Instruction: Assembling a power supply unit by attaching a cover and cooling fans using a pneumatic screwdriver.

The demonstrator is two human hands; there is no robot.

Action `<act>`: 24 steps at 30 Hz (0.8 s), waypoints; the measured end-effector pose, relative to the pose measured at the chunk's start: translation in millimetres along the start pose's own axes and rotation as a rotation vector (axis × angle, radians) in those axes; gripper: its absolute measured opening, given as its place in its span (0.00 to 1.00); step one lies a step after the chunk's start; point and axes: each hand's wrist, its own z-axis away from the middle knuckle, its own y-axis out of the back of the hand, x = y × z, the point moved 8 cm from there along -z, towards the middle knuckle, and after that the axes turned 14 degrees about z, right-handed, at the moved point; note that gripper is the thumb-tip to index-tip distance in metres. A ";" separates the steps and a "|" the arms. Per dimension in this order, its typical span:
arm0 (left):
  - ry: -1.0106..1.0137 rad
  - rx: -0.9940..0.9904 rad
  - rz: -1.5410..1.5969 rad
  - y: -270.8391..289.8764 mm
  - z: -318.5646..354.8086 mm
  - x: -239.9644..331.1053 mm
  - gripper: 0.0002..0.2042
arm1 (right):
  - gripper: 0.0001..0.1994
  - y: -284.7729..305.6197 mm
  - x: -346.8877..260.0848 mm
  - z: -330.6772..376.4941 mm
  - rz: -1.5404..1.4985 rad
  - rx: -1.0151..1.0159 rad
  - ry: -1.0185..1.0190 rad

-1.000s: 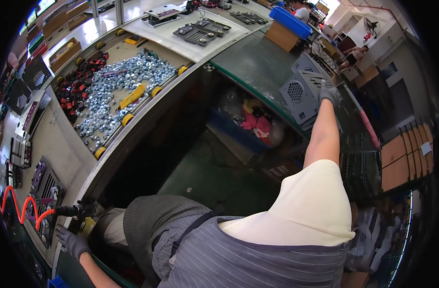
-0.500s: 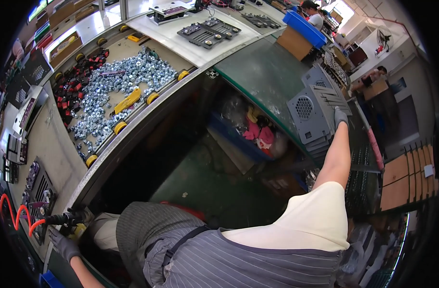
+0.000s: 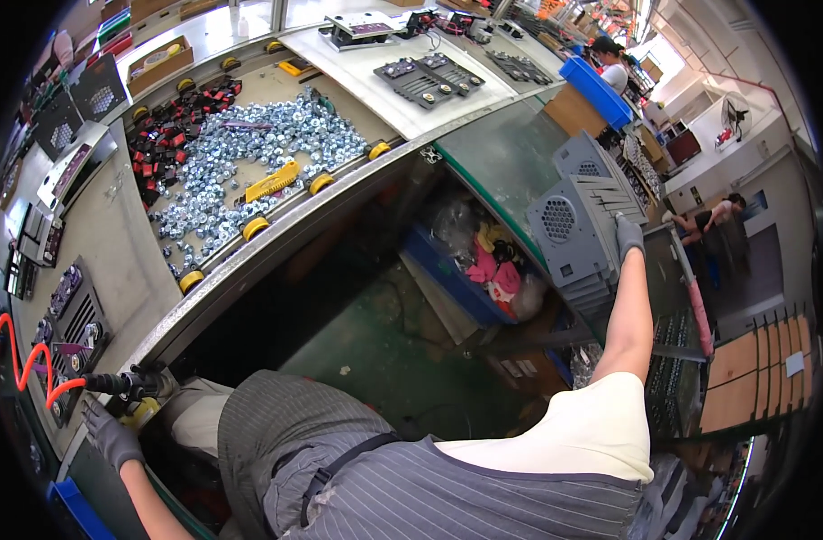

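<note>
Both grips stay closed: right hand (image 3: 629, 236) on grey panel stack (image 3: 578, 236), left hand (image 3: 112, 435) on air tool (image 3: 128, 385).

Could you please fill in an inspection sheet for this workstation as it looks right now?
Surface: pale bench curving along the left; green conveyor to the right.
Job's things: grey panels stacked upright on the conveyor; black tool at the bench edge.
Clutter: heap of silver nuts, red and black parts, yellow scoop, blue bin of bags under the bench.
Grippers: right hand, gloved, on the top panel; left hand, gloved, at the tool.
Cables: orange coiled hose running to the tool.
Surroundings: blue crate, cardboard box, other people at work on the far right.
</note>
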 end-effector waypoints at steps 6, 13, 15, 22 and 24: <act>0.027 -0.022 -0.011 -3.5 1.0 -6.0 0.33 | 0.34 -2.7 -57.1 -32.0 -0.056 0.032 0.060; 0.047 -0.023 -0.030 4.1 6.2 -2.6 0.34 | 0.23 48.0 -162.6 0.9 0.277 0.013 -0.037; 0.054 -0.032 -0.044 4.5 6.0 -1.2 0.35 | 0.28 80.4 -198.7 42.0 0.265 0.206 -0.124; 0.021 0.006 0.027 2.4 9.0 1.6 0.38 | 0.21 18.5 -277.5 22.5 0.585 0.323 -0.112; 0.040 0.011 0.052 7.4 14.3 -0.1 0.38 | 0.18 15.8 -294.9 35.0 0.594 0.230 0.051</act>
